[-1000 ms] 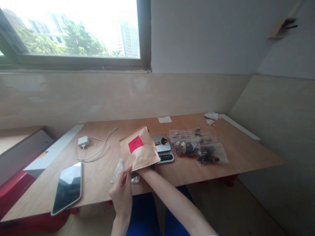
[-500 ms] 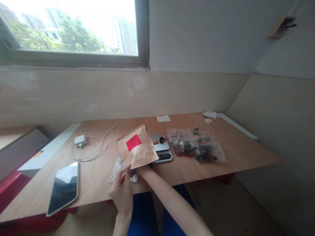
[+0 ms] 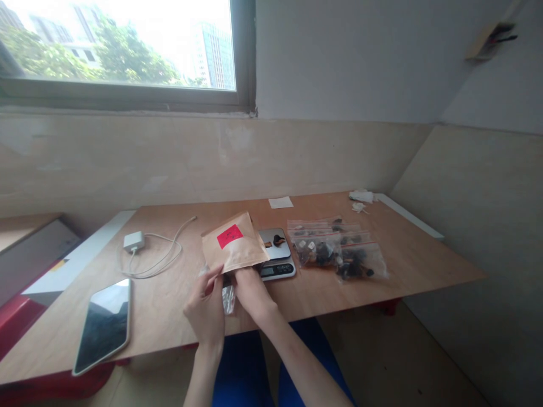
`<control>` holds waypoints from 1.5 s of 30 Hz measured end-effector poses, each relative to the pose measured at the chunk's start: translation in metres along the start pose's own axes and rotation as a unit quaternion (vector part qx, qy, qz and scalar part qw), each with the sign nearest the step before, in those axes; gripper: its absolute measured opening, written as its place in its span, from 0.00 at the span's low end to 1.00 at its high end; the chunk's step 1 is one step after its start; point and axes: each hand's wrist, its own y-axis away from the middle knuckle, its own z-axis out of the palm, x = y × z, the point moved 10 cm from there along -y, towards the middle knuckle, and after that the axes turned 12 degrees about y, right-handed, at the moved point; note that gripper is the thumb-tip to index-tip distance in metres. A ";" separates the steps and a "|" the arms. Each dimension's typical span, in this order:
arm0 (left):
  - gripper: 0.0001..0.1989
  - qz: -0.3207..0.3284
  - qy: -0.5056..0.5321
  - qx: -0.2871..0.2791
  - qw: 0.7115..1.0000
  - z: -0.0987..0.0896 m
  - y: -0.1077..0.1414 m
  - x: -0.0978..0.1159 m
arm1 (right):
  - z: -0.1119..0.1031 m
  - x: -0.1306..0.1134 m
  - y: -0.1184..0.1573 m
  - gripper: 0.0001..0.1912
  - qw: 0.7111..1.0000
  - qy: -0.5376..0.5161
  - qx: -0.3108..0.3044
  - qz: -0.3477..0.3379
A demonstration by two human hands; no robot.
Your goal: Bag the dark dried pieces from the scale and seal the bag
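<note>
A big window [image 3: 119,51] is letting in bright light above a wide wooden table [image 3: 407,265], and a person is sitting at the table with both hands up near the front edge. A flat black tablet [image 3: 102,328] is lying at the left, and a white charger [image 3: 134,242] with a white cord [image 3: 156,254] is lying behind it. In the middle, a brown paper bag [image 3: 231,243] with a red label [image 3: 229,236] is being held up just above the table, its far side reaching the edge of a small kitchen scale [image 3: 275,251]. Small dark lumps [image 3: 276,241] are sitting on the scale. Plastic zip bags [image 3: 335,251] full of dark lumps are lying to the right of it. A clear plastic piece [image 3: 228,298] is showing between the hands. The left hand [image 3: 204,311] is curling its fingers up to the paper bag's low edge, but I cannot tell if it is gripping tight. The right hand [image 3: 251,293] is pressing against the bag, with its fingers hiding behind it, so I cannot tell if it is closed.
</note>
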 end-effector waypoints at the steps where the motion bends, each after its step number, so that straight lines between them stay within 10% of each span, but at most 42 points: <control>1: 0.10 0.001 -0.001 -0.004 1.000 0.001 -0.002 0.001 | 0.000 0.003 0.003 0.16 0.999 -0.015 -0.028 0.021; 10: 0.11 -0.016 -0.023 -0.017 0.999 0.002 -0.014 0.009 | -0.040 0.005 0.032 0.20 0.984 -0.171 0.042 0.022; 16: 0.11 -0.029 -0.016 0.021 0.999 -0.012 -0.021 0.008 | -0.055 0.056 0.059 0.12 0.926 -0.320 0.181 0.086; 27: 0.14 -0.050 -0.009 0.075 0.996 -0.034 -0.028 0.004 | -0.054 0.153 0.035 0.11 0.953 -0.067 0.222 0.193; 45: 0.14 -0.070 0.002 0.062 0.996 -0.031 -0.026 -0.001 | -0.061 0.144 0.019 0.14 0.963 -0.035 0.225 0.146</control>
